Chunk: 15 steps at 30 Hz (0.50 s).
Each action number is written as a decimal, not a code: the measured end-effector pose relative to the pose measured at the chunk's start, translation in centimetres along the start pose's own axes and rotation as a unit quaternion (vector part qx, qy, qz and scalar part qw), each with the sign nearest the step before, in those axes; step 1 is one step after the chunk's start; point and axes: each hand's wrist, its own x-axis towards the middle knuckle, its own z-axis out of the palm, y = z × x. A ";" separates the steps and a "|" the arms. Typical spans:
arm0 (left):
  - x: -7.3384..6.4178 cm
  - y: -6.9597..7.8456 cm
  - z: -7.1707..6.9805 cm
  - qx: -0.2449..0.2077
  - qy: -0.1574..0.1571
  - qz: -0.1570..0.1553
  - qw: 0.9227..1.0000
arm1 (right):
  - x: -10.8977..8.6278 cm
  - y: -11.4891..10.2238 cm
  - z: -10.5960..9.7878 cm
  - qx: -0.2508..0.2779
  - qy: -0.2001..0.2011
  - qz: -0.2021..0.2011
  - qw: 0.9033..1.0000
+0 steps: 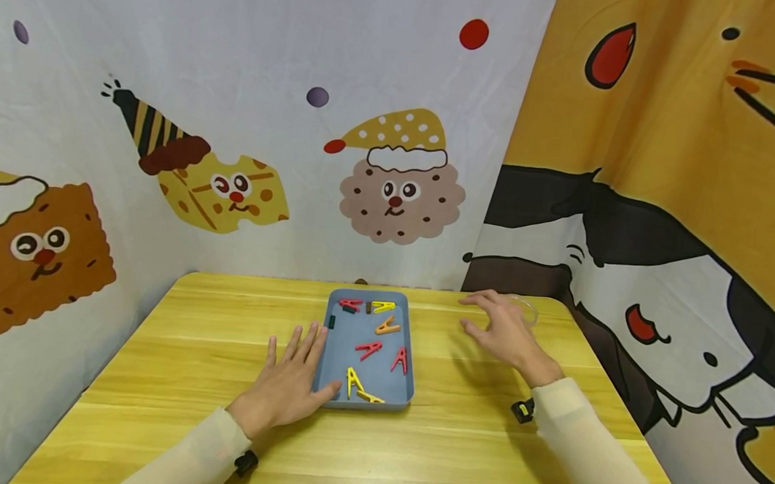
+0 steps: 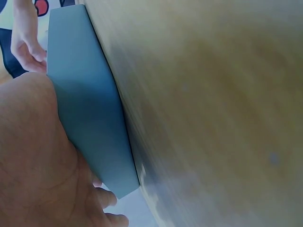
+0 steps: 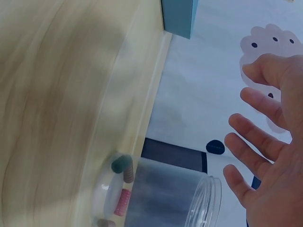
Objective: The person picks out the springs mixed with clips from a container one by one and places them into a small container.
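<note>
A shallow blue-grey tray [image 1: 388, 403] lies on the table, holding red clothespins [image 1: 369, 350], yellow clothespins [image 1: 352, 380] and an orange clothespin [image 1: 388, 326]. Small dark green pieces [image 1: 332, 322] and a brown piece [image 1: 368, 307] are also in it. My left hand [image 1: 288, 383] is at the tray's left side, fingers extended, thumb over the near left corner. To the right, my right hand [image 1: 502, 332] is raised with fingers spread and holds nothing. Near it stands a clear jar [image 3: 163, 194], mostly hidden by that hand in the head view. Small green and pink pieces [image 3: 122, 202] lie at its bottom.
The light wooden table [image 1: 191, 349] carries the tray and the jar. Behind it hangs a white cloth [image 1: 240, 37] printed with cartoon figures, and an orange printed cloth [image 1: 669, 140] hangs along the right side.
</note>
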 end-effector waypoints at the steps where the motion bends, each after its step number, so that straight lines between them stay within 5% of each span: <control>1: 0.0 0.0 0.0 0.000 0.000 0.000 1.000 | 0.0 -0.1 0.1 0.001 -0.001 0.000 1.000; 15: 0.2 -0.2 0.2 -0.002 -0.002 0.000 1.000 | 1.2 -1.8 1.6 -0.001 -0.009 -0.020 1.000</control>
